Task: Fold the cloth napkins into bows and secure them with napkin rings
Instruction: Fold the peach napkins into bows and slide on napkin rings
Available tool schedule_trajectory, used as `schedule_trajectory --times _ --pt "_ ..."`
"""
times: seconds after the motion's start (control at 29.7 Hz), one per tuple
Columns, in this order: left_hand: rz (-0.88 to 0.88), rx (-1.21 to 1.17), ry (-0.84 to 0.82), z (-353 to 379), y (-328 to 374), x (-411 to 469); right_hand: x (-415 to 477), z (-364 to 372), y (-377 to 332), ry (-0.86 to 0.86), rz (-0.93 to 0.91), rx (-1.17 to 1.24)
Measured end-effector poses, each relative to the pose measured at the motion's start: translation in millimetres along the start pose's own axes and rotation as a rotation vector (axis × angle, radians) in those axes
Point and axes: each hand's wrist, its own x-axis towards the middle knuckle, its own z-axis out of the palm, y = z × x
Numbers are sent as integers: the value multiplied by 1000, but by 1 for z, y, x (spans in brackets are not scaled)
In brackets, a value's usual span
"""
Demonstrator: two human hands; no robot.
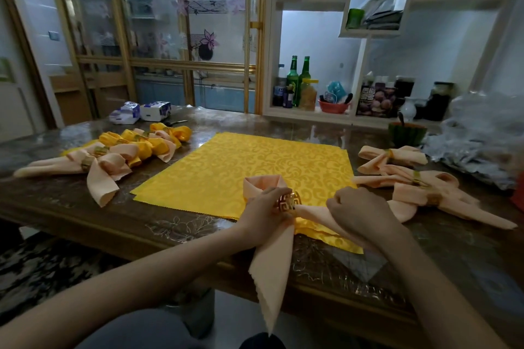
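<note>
A peach cloth napkin [273,266] is gathered through a gold cut-out napkin ring [288,201] at the table's near edge. One loop of it stands up behind my left hand [265,208], which grips the napkin right at the ring. My right hand [355,211] grips the napkin's other side just right of the ring. One pointed tail hangs down over the table edge. Under both hands lies a flat yellow patterned napkin [241,167].
Finished yellow and peach bows [122,153] with rings lie in a pile at the left. More peach bows [416,187] lie at the right. At the back stand tissue packs [141,112], a green bowl [407,133] and crinkled plastic [482,139].
</note>
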Motion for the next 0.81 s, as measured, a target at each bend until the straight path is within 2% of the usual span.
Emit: schedule_trajectory --times 0.07,0.1,0.2,0.27,0.4,0.54,0.67,0.74,0.81 --pt "28 2 1 0 -1 0 1 1 -7 136 -71 -146" --pt "45 9 0 0 -1 0 2 3 -10 129 -130 -112" --pt "98 53 4 0 -3 0 8 11 -22 -153 -209 402" --pt "127 69 7 0 -5 0 8 19 -27 -239 -245 528" --pt "140 186 10 -5 -7 5 10 28 -21 -214 -253 538" --pt "171 399 -63 -17 -7 13 13 15 -6 -252 -234 554" --pt "138 358 -100 -17 -5 15 24 15 -7 -199 -202 343" --pt "146 344 -115 -17 -6 13 27 19 -20 -127 -236 395" --pt "111 229 -135 -19 -6 18 29 24 -30 -43 -271 473"
